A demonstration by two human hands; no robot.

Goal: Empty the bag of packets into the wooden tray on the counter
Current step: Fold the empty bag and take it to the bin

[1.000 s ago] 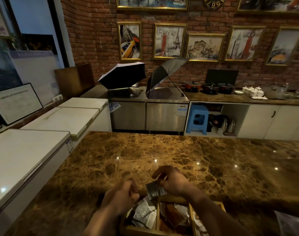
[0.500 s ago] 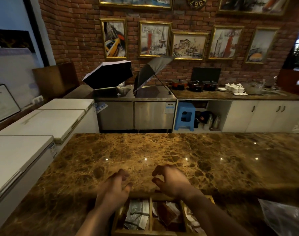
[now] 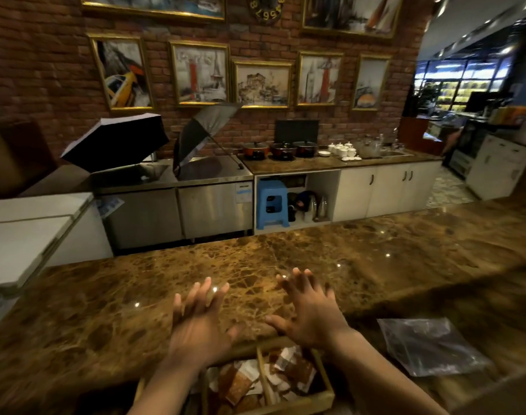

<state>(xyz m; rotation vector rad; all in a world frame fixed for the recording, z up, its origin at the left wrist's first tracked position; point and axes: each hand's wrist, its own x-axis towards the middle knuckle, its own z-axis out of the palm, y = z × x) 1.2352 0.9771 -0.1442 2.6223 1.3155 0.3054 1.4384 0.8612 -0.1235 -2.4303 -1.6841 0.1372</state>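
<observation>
The wooden tray (image 3: pixel 323 381) stands on the brown marble counter (image 3: pixel 106 310), at the near edge, directly below the two hands. Thin wooden dividers split it into compartments. The compartments that show hold small packets (image 3: pixel 285 374), white ones and brown ones mixed, lying flat and overlapping each other in a loose heap. The left part of the tray is hidden behind the left forearm, so what lies there cannot be told.

The left hand (image 3: pixel 197 322) hovers above the far left corner of the tray with all fingers spread wide and nothing in it. The right hand (image 3: pixel 311 314) hovers above the far right side, also with the fingers stretched apart and the palm down, holding nothing. Both hands are blurred. Whether they touch the tray rim cannot be told.

The clear plastic bag (image 3: pixel 429 345) lies on the counter to the right of the tray, near it but apart. It looks flat and crumpled; no packets can be made out inside it.

Across the aisle, a second counter carries three lidded pots (image 3: pixel 284 148) in a row, and white cups (image 3: pixel 344 150) stand beside them.
</observation>
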